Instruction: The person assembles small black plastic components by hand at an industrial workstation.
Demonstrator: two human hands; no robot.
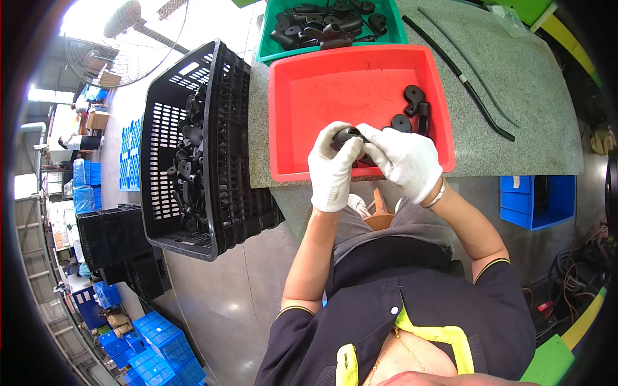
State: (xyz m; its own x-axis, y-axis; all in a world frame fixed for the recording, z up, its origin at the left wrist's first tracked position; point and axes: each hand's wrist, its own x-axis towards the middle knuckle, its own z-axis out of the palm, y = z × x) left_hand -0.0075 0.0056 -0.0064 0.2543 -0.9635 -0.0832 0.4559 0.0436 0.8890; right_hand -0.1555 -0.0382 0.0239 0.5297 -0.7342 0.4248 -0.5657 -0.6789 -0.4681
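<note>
Both my hands wear white gloves and meet over the near edge of a red tray (322, 96). My left hand (331, 170) and my right hand (402, 161) together grip one small black plastic part (346, 135), mostly hidden between the fingers. In the tray's right half lie a few more black parts (414, 109). Behind it stands a green tray (270, 38) filled with several black parts (325, 26).
A tall black slatted crate (222, 154) holding many black parts leans at the table's left. Two long black strips (463, 77) lie on the grey stone tabletop (534, 96). A blue bin (537, 201) sits under the right side. Blue crates are stacked on the floor at left.
</note>
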